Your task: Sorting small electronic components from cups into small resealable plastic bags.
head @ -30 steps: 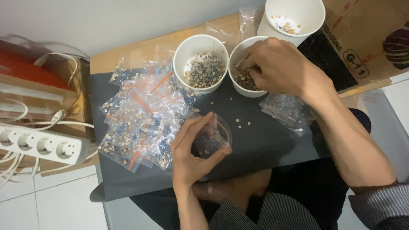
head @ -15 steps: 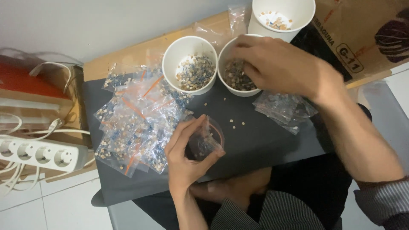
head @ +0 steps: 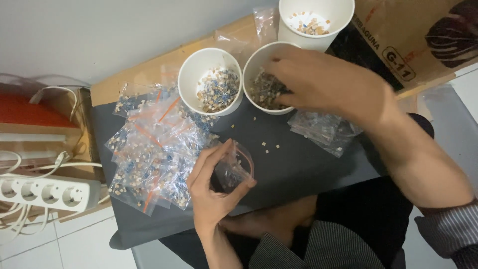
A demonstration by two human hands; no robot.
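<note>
Left hand (head: 211, 192) grips a small clear bag (head: 233, 169), mouth tilted up toward the cups. Right hand (head: 323, 82), fingers bunched, dips into the middle cup (head: 264, 84); bare dark surface (head: 294, 164) lies between them.

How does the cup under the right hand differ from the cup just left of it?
The middle cup has the right hand reaching into it, fingers among its pieces; the left cup stands untouched and fully in view. The middle cup's contents look darker, greyish; the left cup's are paler tan mixed with blue. Both are white paper cups, upright on the dark board, part-filled with small pieces. The left hand holds a small clear bag.
</note>
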